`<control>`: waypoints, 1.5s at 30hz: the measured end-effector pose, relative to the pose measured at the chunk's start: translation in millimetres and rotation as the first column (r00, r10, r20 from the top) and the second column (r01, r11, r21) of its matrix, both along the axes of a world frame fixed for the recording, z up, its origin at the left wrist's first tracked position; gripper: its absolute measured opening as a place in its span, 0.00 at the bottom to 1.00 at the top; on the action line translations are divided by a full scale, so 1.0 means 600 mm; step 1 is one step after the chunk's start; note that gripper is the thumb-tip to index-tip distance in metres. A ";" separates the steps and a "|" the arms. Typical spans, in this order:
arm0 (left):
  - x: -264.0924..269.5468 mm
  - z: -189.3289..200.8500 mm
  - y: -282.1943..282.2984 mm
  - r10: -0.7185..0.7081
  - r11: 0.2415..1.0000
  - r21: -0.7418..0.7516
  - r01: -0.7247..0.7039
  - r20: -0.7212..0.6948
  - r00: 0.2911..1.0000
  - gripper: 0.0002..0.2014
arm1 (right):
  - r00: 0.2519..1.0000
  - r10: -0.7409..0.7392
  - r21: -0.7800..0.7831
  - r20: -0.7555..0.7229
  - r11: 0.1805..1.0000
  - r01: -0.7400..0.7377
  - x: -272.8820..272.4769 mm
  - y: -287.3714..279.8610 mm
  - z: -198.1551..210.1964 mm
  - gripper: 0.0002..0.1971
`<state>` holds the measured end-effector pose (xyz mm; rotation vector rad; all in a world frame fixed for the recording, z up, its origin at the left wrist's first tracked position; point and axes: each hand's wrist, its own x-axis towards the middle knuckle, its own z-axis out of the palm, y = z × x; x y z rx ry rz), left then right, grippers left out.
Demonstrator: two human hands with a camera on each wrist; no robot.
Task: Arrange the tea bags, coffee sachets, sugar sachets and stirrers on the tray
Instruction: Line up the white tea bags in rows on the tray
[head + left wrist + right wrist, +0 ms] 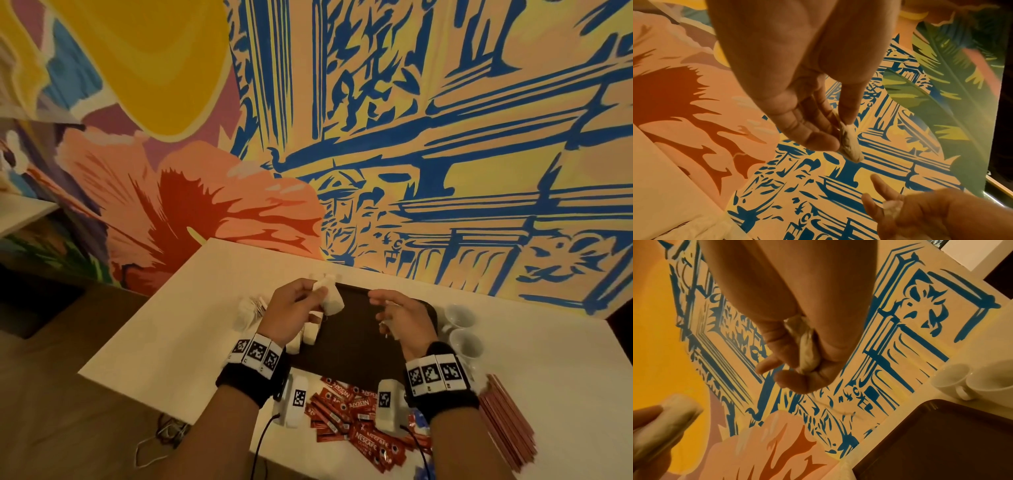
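White table [191,329] stands against a bright painted mural wall [445,137], carrying a dark tray [352,346], red coffee sachets [346,407], pink stirrers [507,421] and two cups [462,329]. Above the tray, the left hand [294,308] pinches a tea bag [330,296]; the right hand [400,318] has its fingers [797,379] curled round another tea bag [807,350].

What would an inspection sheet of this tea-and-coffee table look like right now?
Surface: white table against a painted mural wall.
Job's things: dark tray with white tea bags along its left edge; red coffee sachets heaped near; pink stirrers at right; tea bag pile at left.
Clutter: two white cups.
Hands: left hand pinches a tea bag; right hand grips something white.
Cables: black wrist leads; cord on floor.
Surroundings: wooden floor.
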<state>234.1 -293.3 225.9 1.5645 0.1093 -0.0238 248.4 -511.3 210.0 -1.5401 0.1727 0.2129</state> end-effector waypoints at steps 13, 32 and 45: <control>-0.018 0.020 -0.023 -0.074 0.997 0.000 0.074 0.027 0.997 0.06 | 0.914 0.383 -0.239 0.135 0.908 -0.345 -0.017 0.016 0.007 0.07; 0.018 0.033 0.013 -0.108 0.980 0.180 0.084 0.129 0.986 0.10 | 0.900 0.398 -0.149 0.181 0.915 -0.375 0.017 0.063 0.011 0.10; 0.095 -0.017 0.101 -0.210 0.963 0.177 0.205 0.013 0.978 0.10 | 0.933 0.355 -0.186 0.053 0.922 -0.341 0.093 0.140 -0.012 0.07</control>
